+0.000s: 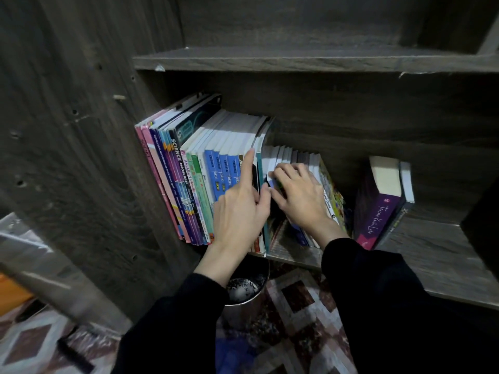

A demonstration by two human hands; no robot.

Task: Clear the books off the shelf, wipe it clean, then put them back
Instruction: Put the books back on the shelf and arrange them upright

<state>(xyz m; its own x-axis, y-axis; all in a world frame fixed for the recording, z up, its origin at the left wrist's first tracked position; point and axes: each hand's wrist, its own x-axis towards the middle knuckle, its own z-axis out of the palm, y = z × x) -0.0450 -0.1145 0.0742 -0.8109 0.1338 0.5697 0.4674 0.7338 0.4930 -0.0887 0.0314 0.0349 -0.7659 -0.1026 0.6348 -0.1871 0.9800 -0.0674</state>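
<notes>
A dark wooden shelf (437,255) holds a row of upright books (189,179) leaning against its left wall. My left hand (240,209) presses on the spines of the tall blue books, index finger stretched up, the other fingers curled round the edge of a tall book. My right hand (299,195) grips the tops of a group of shorter books (291,155) beside them, fingers curled over their spines. A yellow-covered book (333,195) leans at the right end of that group. Two thicker books, one purple (378,206), lean apart at the right.
An upper shelf board (310,59) hangs above the books. Below the shelf stands a metal bin (243,298) on a patterned rug (299,314). The wooden side panel (89,157) rises at the left. Both my sleeves are black.
</notes>
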